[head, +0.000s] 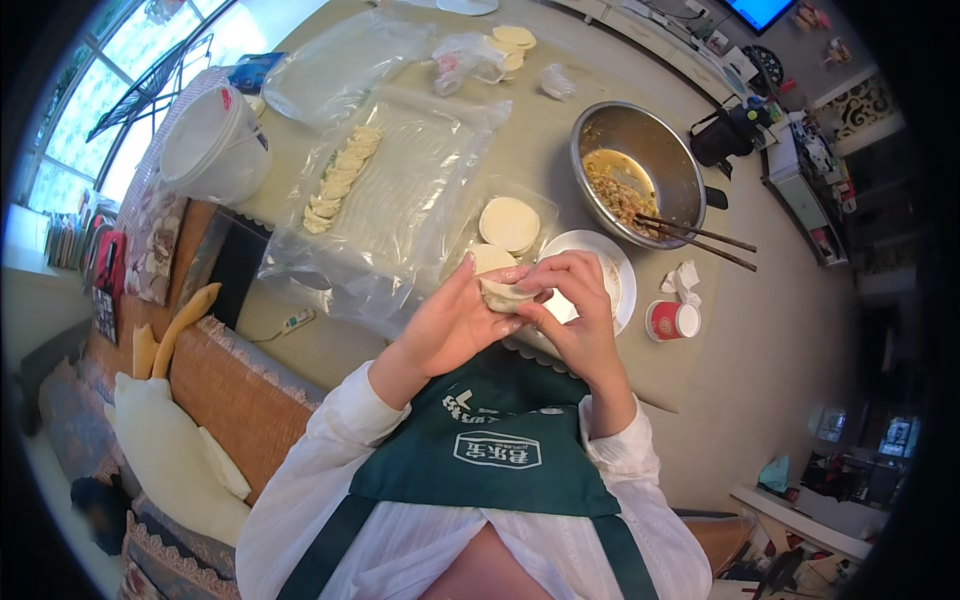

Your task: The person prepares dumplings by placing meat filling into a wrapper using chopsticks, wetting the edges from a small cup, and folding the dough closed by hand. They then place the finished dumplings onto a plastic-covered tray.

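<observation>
My left hand [456, 324] cradles a folded dumpling [506, 295] on its fingers, thumb raised beside it. With thumb and fingertips, my right hand [576, 300] pinches the dumpling's right end. Just beyond my hands lie two piles of round dough wrappers [509, 224], the nearer one partly hidden by my fingers. A white plate [626, 289] sits under and behind my right hand. Farther right, a steel bowl [675, 161] holds chopped filling [616, 187], with a pair of chopsticks [705, 234] resting over its rim. A row of finished dumplings [341, 178] lies on a plastic-covered tray [412, 172].
A white plastic bucket [214, 150] stands at the left table edge. On the right are a red paper cup [664, 321], a crumpled tissue [682, 282] and a dark bottle [724, 135]. More wrappers [514, 37] and plastic bags [465, 64] lie at the far side.
</observation>
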The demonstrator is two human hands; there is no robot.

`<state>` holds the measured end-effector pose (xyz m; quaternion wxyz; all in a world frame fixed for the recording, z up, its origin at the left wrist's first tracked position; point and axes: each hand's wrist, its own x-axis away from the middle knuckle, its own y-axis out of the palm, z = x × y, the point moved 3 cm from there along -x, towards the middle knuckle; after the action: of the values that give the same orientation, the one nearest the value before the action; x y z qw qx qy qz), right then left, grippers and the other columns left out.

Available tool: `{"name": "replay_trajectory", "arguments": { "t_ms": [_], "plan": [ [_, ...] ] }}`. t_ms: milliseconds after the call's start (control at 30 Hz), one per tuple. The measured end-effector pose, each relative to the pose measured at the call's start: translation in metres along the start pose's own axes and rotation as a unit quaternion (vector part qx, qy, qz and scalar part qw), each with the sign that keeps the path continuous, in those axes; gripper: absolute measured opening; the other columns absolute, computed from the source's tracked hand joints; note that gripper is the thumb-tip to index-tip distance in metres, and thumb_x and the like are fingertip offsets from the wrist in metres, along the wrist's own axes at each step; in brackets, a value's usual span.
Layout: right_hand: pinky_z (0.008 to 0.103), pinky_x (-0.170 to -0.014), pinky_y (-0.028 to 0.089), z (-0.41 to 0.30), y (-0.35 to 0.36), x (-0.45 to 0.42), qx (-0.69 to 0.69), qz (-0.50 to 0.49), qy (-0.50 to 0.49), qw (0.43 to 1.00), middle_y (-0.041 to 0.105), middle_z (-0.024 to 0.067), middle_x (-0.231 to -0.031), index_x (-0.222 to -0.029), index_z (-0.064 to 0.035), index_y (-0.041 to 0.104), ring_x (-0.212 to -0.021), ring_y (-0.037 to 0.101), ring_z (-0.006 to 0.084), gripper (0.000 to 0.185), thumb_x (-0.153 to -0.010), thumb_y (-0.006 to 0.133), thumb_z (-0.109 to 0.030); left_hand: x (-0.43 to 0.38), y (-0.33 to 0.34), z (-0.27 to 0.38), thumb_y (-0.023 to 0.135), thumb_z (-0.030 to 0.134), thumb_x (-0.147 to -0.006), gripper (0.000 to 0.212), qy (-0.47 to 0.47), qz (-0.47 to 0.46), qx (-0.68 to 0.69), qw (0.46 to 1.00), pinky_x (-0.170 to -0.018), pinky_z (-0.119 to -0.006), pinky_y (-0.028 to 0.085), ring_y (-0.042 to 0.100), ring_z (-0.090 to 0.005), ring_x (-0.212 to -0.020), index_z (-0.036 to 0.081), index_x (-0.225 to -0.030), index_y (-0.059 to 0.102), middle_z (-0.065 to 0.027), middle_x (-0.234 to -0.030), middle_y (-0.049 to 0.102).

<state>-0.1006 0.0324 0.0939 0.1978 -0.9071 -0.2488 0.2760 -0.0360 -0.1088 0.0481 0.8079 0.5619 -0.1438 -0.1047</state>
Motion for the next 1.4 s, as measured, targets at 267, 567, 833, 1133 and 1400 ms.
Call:
{"name": "replay_trajectory", "arguments": {
  "t_ms": [267,567,833,1133,1400],
  "plan": [
    [0.0314,-0.076,0.047,0.0,0.014,-0.008,-0.009,-0.025,0.004,1.0,0.061,0.0054,-0.094,-0.086,-0.0055,0.067,-0.097,0.052,0.0233,0.018,-0.07,0.076,-0.005,0.001,-0.001,0.004,0.019,0.047,-0.104,0.064,0.023,-0.006,-0.011,1.0,-0.106,-0.038,0.037,0.044,-0.0228,-0.129,-0.001,-0.144,0.029,-0.014,-0.141,0.043],
    [0.0367,-0.082,0.044,-0.002,0.023,-0.01,0.062,0.014,-0.048,0.997,0.06,0.0069,-0.089,-0.085,-0.0071,0.068,-0.093,0.053,0.0281,0.021,-0.067,0.077,-0.011,-0.003,0.012,-0.004,0.018,0.047,-0.104,0.063,0.042,0.058,-0.051,0.996,-0.109,-0.039,0.034,0.043,-0.0248,-0.131,-0.001,-0.144,0.029,-0.0132,-0.139,0.044],
    [0.0348,-0.079,0.045,0.0,0.01,-0.014,0.03,0.015,-0.029,0.999,0.061,0.0057,-0.091,-0.081,-0.0062,0.068,-0.092,0.053,0.0264,0.015,-0.069,0.077,-0.009,-0.012,0.012,-0.002,0.017,0.047,-0.104,0.063,0.042,0.012,-0.042,0.998,-0.111,-0.04,0.032,0.043,-0.0261,-0.13,-0.002,-0.143,0.029,-0.0151,-0.138,0.044],
    [0.033,-0.08,0.044,0.008,-0.006,-0.008,0.015,0.002,-0.021,1.0,0.061,0.0045,-0.091,-0.086,-0.0086,0.073,-0.093,0.052,0.0232,0.016,-0.071,0.076,-0.009,-0.013,0.005,-0.002,0.016,0.047,-0.104,0.063,0.027,-0.025,0.014,0.999,-0.108,-0.041,0.037,0.046,-0.0252,-0.127,-0.003,-0.141,0.032,-0.0152,-0.136,0.046],
    [0.0335,-0.083,0.044,0.009,-0.014,-0.007,-0.001,-0.004,-0.015,1.0,0.062,0.0035,-0.095,-0.084,-0.0081,0.072,-0.096,0.051,0.0236,0.014,-0.07,0.075,-0.007,-0.011,0.012,0.0,0.02,0.047,-0.104,0.066,0.027,0.013,-0.006,1.0,-0.104,-0.041,0.04,0.047,-0.0268,-0.127,-0.005,-0.144,0.027,-0.0192,-0.139,0.045]
  ]
}}
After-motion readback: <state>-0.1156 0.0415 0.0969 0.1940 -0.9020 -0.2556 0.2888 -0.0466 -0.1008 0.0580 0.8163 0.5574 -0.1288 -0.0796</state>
